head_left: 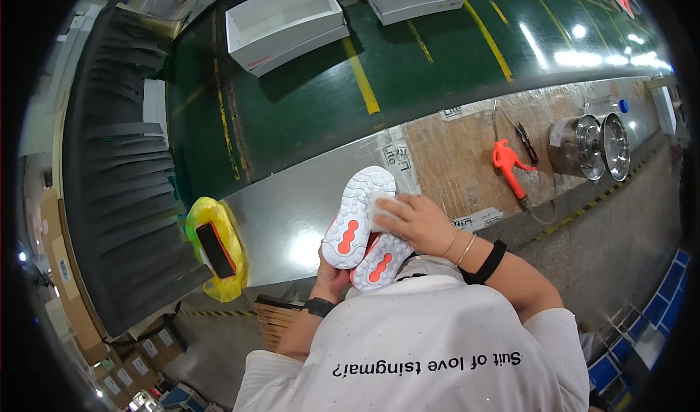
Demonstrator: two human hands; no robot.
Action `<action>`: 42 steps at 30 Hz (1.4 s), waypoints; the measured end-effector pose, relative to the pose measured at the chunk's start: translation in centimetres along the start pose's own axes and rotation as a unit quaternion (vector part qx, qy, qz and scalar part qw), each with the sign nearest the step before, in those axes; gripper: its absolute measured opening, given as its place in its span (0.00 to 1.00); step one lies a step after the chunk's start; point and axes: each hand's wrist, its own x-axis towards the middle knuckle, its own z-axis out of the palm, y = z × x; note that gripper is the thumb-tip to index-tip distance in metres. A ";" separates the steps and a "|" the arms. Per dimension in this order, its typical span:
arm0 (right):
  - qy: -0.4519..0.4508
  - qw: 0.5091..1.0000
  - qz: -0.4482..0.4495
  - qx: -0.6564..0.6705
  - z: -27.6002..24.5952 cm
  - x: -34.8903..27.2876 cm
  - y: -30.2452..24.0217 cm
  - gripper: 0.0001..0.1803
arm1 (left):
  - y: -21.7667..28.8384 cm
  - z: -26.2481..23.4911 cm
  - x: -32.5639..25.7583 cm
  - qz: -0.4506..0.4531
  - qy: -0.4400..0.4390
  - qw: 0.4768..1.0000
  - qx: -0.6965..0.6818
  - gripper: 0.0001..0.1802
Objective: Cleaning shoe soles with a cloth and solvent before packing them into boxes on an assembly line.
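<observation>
A pair of shoes with white, bumpy soles and coral-red inserts is held in front of my chest, soles turned up. My left hand [332, 277] is closed around the shoes from the left side; its fingers are partly hidden beneath them. The left shoe [356, 215] lies over part of the right shoe [385, 263]. In my right hand [421, 226] a small white cloth [375, 209] is pinched and pressed against the edge of the upper sole. My right wrist bears a bracelet and a black band, my left a dark watch.
Across the metal bench runs a green conveyor [292, 113] carrying an open white shoebox [284, 25] and another box [414, 0]. At right lie a red air gun [510, 170], pliers [526, 144] and a steel pot [576, 146]. A phone [216, 250] rests on a yellow bag [232, 284].
</observation>
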 end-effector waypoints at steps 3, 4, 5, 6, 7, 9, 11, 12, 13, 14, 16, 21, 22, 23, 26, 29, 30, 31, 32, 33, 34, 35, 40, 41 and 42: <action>-0.029 0.998 0.023 -0.053 -0.1 0.4 2.9 0.22 | 0.0 0.8 -0.1 0.000 0.035 0.999 0.022 0.35; -0.033 0.994 0.087 -0.062 -0.4 0.9 4.5 0.23 | 0.0 0.5 0.2 -0.001 0.046 0.999 -0.001 0.33; -0.037 0.985 0.151 -0.071 -0.6 1.3 5.3 0.23 | -0.1 0.1 0.5 0.003 0.042 0.999 0.000 0.33; 0.017 0.985 0.158 -0.069 -0.5 1.2 5.4 0.24 | -0.3 -0.4 0.8 0.002 0.035 0.999 -0.011 0.33; 0.016 0.986 0.152 -0.067 -0.3 1.7 4.4 0.24 | -0.5 -0.8 1.0 0.003 0.032 0.999 -0.025 0.33; -0.054 0.997 0.021 0.055 -0.1 3.1 0.1 0.23 | -0.3 0.1 0.6 0.005 0.034 0.999 -0.032 0.31; -0.039 0.991 -0.121 0.047 0.2 3.4 -4.0 0.22 | 0.1 1.2 -0.1 -0.003 0.035 0.999 -0.040 0.30; -0.021 0.993 -0.112 0.034 1.8 3.4 -2.2 0.22 | -0.1 2.2 0.0 0.022 0.042 0.998 -0.029 0.29; -0.023 0.992 -0.119 0.036 1.8 4.1 -0.3 0.22 | 0.2 2.1 0.5 0.029 0.044 0.998 -0.032 0.29; -0.042 0.999 -0.014 -0.006 1.5 4.8 1.9 0.23 | 0.2 1.5 0.9 0.025 0.020 0.999 -0.031 0.28; -0.061 0.993 0.091 -0.049 1.3 5.2 4.1 0.23 | 0.0 0.5 1.1 0.001 0.009 0.998 -0.065 0.29; -0.168 0.985 0.033 0.036 0.0 8.3 -0.3 0.27 | 0.4 1.7 0.5 0.012 0.002 0.999 -0.051 0.32; -0.172 0.984 0.029 0.037 0.2 8.1 -0.8 0.27 | 0.6 2.3 0.0 0.006 0.021 0.999 -0.046 0.31; -0.170 0.985 0.005 0.031 0.6 7.9 -1.2 0.27 | 0.7 2.6 -0.3 0.000 0.041 0.998 -0.040 0.30; -0.104 0.991 0.082 -0.026 0.9 7.7 1.9 0.26 | 0.7 2.8 0.7 0.030 0.045 0.998 0.011 0.30; -0.091 0.989 0.115 -0.023 0.3 8.7 3.7 0.24 | 0.5 2.5 0.3 0.031 0.064 0.997 0.023 0.30; -0.097 0.994 0.048 -0.021 0.6 8.5 2.7 0.21 | 0.6 2.4 0.2 0.021 0.048 0.999 0.000 0.30; -0.146 0.989 0.006 0.029 0.2 8.7 0.3 0.20 | 0.5 2.5 0.2 0.011 0.031 0.999 -0.026 0.30; -0.193 0.977 -0.031 0.080 0.3 8.4 -2.6 0.19 | 0.9 3.1 -0.1 -0.008 0.036 0.999 -0.028 0.29; -0.135 0.981 -0.115 0.077 0.9 7.5 -5.5 0.19 | 0.4 2.3 -0.3 -0.009 0.035 0.999 -0.029 0.29; -0.117 0.968 -0.195 0.101 1.0 6.9 -7.4 0.20 | -0.4 0.6 -0.1 0.054 0.006 0.996 0.076 0.29; -0.118 0.969 -0.195 0.100 1.0 6.9 -7.3 0.20 | -1.1 -0.5 0.0 0.114 -0.023 0.977 0.181 0.28; -0.092 0.990 -0.077 -0.070 1.1 8.0 -0.7 0.26 | 0.4 1.5 0.7 0.006 -0.008 0.997 -0.081 0.28; -0.070 0.996 0.012 -0.049 0.8 7.8 1.0 0.26 | 0.3 1.4 0.8 0.000 -0.014 0.997 -0.077 0.28; -0.076 0.994 0.068 -0.039 0.3 7.3 2.3 0.25 | 0.1 1.0 0.8 0.012 0.003 0.996 -0.083 0.28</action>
